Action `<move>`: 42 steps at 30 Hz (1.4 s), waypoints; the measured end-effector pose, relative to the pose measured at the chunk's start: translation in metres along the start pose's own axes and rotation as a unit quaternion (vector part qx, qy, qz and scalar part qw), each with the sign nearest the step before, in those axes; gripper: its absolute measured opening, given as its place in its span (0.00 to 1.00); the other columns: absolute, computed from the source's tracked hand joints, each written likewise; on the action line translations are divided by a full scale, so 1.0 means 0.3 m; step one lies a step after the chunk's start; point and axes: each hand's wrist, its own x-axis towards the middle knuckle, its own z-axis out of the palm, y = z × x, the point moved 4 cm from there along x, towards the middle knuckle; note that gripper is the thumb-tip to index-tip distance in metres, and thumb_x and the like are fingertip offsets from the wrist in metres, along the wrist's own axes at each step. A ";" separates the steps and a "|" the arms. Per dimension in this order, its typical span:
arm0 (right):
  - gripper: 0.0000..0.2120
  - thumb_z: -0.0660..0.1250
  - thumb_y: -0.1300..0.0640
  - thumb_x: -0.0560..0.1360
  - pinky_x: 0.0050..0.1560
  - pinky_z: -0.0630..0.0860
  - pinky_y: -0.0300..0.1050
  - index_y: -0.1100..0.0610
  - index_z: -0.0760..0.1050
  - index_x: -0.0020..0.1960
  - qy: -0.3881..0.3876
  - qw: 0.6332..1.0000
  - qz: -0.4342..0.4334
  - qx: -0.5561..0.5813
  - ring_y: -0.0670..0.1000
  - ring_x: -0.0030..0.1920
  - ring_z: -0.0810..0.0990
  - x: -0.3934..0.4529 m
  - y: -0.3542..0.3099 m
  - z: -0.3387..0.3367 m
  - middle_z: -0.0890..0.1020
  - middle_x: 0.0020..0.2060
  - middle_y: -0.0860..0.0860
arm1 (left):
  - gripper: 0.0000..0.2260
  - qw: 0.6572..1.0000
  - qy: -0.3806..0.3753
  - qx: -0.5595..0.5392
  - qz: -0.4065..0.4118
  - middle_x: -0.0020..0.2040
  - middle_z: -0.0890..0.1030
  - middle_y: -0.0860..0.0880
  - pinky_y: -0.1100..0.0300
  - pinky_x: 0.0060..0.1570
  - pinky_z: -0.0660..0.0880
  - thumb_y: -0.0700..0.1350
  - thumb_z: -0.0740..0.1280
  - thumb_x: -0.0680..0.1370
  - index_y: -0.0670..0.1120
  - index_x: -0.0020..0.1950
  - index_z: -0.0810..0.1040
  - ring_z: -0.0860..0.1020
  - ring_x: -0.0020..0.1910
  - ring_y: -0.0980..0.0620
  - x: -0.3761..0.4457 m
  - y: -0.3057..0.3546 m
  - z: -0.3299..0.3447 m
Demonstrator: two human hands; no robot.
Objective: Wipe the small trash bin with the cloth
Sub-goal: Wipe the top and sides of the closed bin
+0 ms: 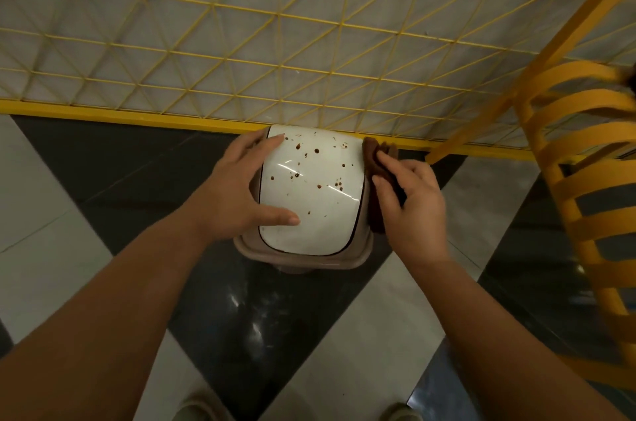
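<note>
A small trash bin [309,207] stands on the floor below me, against a yellow wire fence. Its white domed lid is speckled with brown spots, and its rim and body are beige. My left hand [237,186] lies on the lid's left side, fingers spread, thumb stretched across the white surface. My right hand [409,203] holds a dark brown cloth [375,159] against the bin's right side. The lower part of the cloth is hidden behind my fingers.
A yellow wire fence [275,52] on a yellow base rail runs behind the bin. A yellow slatted chair [585,179] stands at the right. The floor has black and pale grey tiles. My shoe tips [196,407] show at the bottom edge.
</note>
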 end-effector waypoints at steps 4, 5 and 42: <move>0.20 0.63 0.51 0.78 0.52 0.61 0.23 0.50 0.69 0.69 -0.026 0.999 0.016 -0.029 0.40 0.55 0.68 0.057 0.004 0.009 0.71 0.59 0.47 | 0.52 0.999 0.037 -0.009 0.003 0.76 0.51 0.61 0.53 0.71 0.58 0.53 0.81 0.59 0.58 0.76 0.57 0.54 0.75 0.54 -0.007 0.015 0.026; 0.20 0.63 0.51 0.78 0.53 0.62 0.25 0.50 0.70 0.69 -0.027 0.999 0.023 -0.031 0.40 0.55 0.68 0.058 0.011 0.002 0.71 0.60 0.48 | 0.51 0.999 0.040 -0.008 0.006 0.75 0.51 0.62 0.52 0.72 0.58 0.53 0.81 0.58 0.59 0.76 0.57 0.54 0.75 0.54 -0.011 0.022 0.036; 0.17 0.63 0.56 0.75 0.61 0.72 0.41 0.55 0.75 0.63 -0.076 0.976 -0.158 -0.131 0.51 0.60 0.73 -0.119 0.050 -0.015 0.75 0.62 0.53 | 0.48 0.997 0.011 0.067 -0.043 0.75 0.52 0.54 0.52 0.67 0.65 0.48 0.78 0.66 0.55 0.78 0.53 0.62 0.72 0.49 0.001 0.084 0.034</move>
